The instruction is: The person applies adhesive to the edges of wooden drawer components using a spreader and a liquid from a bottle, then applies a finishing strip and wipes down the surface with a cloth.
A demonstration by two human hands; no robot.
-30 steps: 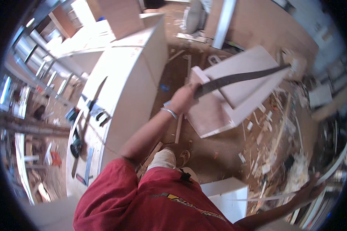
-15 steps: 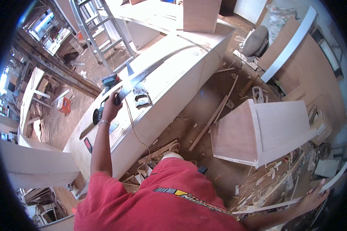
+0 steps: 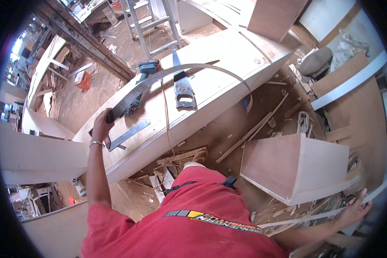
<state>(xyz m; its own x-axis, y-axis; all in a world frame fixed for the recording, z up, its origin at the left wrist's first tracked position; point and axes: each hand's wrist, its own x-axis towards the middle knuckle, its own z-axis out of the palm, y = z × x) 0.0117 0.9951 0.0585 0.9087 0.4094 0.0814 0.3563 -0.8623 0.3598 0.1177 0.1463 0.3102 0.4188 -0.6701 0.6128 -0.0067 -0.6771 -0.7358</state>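
My left hand (image 3: 101, 127) is closed around the dark grip of a long, thin grey metal strip (image 3: 176, 70). The strip arcs over the white bench-like cabinet (image 3: 210, 92) and bends down past its near edge; I cannot tell its exact kind. Beneath the arc lie a handsaw (image 3: 184, 92) and a teal cordless power tool (image 3: 148, 67). A flat metal blade (image 3: 129, 135) rests just beside my left hand. Far to the right, my right hand (image 3: 351, 213) has its fingers curled about a long pale strip (image 3: 303, 221), which runs on past it toward the right rim.
A stepladder (image 3: 152, 26) stands beyond the cabinet. On the littered floor to the right sits a wooden box (image 3: 271, 165) with a white side. Panels (image 3: 365, 112) lean at the far right. A thin cord (image 3: 165, 107) hangs over the cabinet's front. An orange box (image 3: 83, 80) lies left.
My left hand has moved left and slightly down with the grey strip, which now arcs further right. The flat blade beside it has come into fuller view. My right hand has shifted slightly right.
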